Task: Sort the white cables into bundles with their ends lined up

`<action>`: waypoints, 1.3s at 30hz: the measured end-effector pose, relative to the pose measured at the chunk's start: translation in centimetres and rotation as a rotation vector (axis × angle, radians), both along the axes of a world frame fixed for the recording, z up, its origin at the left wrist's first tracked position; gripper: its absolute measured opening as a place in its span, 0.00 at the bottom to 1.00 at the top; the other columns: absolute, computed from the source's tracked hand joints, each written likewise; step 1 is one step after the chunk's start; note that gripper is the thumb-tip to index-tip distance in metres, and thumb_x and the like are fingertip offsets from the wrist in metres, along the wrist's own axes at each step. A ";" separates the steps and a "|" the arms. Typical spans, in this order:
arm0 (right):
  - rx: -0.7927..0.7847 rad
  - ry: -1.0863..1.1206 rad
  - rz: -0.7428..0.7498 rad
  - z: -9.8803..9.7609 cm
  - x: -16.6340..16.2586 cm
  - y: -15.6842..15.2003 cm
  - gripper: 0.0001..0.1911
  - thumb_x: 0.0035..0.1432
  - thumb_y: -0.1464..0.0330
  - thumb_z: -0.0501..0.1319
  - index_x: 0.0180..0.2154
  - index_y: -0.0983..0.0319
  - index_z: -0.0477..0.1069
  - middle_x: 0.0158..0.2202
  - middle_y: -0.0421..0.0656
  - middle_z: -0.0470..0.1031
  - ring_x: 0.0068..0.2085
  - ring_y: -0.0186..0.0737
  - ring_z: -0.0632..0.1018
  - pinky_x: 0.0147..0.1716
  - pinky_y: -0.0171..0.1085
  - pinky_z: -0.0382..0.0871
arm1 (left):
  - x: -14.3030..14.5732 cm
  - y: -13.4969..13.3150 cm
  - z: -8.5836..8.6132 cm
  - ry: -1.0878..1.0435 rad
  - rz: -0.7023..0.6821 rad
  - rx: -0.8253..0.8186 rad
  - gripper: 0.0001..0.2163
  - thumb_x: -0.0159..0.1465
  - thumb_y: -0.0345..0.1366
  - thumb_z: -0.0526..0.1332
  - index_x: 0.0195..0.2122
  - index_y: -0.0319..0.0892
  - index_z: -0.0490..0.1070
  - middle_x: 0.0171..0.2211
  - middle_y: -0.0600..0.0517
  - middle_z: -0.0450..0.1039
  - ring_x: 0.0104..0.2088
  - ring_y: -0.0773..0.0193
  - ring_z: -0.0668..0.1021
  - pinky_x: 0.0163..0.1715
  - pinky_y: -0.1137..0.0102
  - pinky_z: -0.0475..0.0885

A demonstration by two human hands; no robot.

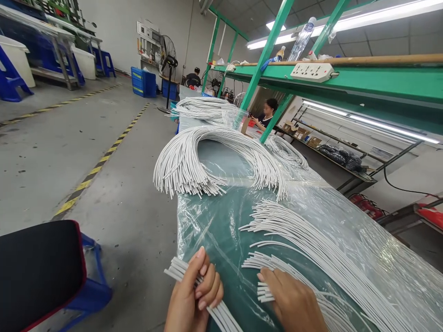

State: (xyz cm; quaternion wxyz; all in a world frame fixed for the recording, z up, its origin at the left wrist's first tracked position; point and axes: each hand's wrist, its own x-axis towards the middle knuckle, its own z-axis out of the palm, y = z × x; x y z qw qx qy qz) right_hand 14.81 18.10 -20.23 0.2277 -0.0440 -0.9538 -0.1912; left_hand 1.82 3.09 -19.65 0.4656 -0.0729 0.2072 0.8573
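Note:
My left hand (194,297) is closed around a small bundle of white cable lengths (178,269) at the near left edge of the green table (221,226); the cut ends stick out to the upper left. My right hand (294,302) lies fingers down on loose white cables (263,293) spread on the clear plastic sheet (363,230); its fingertips touch their cut ends. More cut cables (294,226) fan out beyond my right hand.
A large arched bundle of white cables (221,157) lies mid-table, with further bundles (200,108) behind. A green shelf frame (346,78) with a power strip (313,71) runs overhead on the right. A black-seated stool (38,272) stands at left. A person (266,113) sits far down the table.

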 end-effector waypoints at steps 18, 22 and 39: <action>0.087 0.052 -0.202 -2.3 0.9 1.2 0.21 0.58 0.82 0.36 0.35 0.62 0.64 0.26 0.44 0.70 0.23 0.36 0.72 0.19 0.33 0.63 | -0.1 0.0 0.0 -0.015 -0.011 0.015 0.17 0.63 0.42 0.53 0.18 0.39 0.60 0.12 0.60 0.46 0.15 0.74 0.46 0.14 0.76 0.56; -0.174 0.008 -0.080 -0.9 0.8 0.9 0.13 0.64 0.68 0.43 0.30 0.60 0.61 0.25 0.41 0.66 0.23 0.34 0.70 0.20 0.30 0.61 | -0.1 0.0 0.2 -0.028 -0.024 0.009 0.18 0.63 0.43 0.53 0.18 0.39 0.60 0.13 0.59 0.47 0.15 0.74 0.47 0.15 0.76 0.57; 0.032 0.123 0.024 -3.1 -1.3 -0.9 0.20 0.62 0.79 0.40 0.43 0.65 0.68 0.18 0.39 0.65 0.19 0.34 0.67 0.21 0.36 0.52 | -0.1 0.2 0.1 -0.003 -0.003 0.018 0.17 0.63 0.42 0.52 0.19 0.39 0.59 0.12 0.60 0.46 0.15 0.75 0.46 0.14 0.76 0.55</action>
